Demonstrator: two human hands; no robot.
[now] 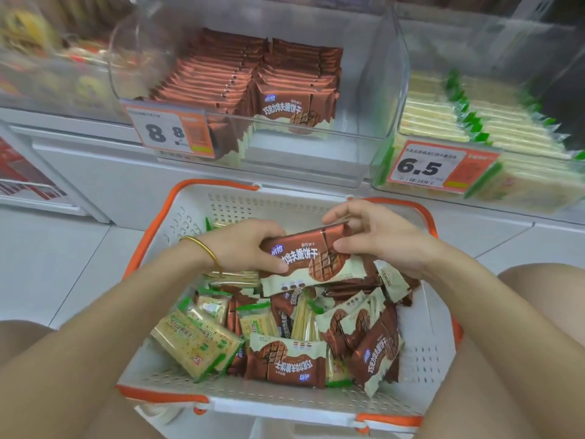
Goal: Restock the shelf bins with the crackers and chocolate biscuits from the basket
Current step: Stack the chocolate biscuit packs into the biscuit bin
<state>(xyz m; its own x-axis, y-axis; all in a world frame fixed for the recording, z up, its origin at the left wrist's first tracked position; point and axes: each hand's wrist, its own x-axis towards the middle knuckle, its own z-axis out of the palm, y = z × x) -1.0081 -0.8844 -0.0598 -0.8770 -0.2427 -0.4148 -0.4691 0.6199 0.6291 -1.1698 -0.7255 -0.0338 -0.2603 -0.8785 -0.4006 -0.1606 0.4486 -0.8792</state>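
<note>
1. Grip: left hand [250, 248] and right hand [383, 242] hold one chocolate biscuit pack [313, 264] between them, fingers clamped on its ends, just above the basket [438, 359].
2. Destination: judged to be the clear bin [395, 90] holding matching brown packs.
3. Recommendation: carry the pack upright, label forward, and seat it in front of the right-hand row. Leave the crackers [193, 343] for the neighbouring green-pack bin [378, 175].
</note>
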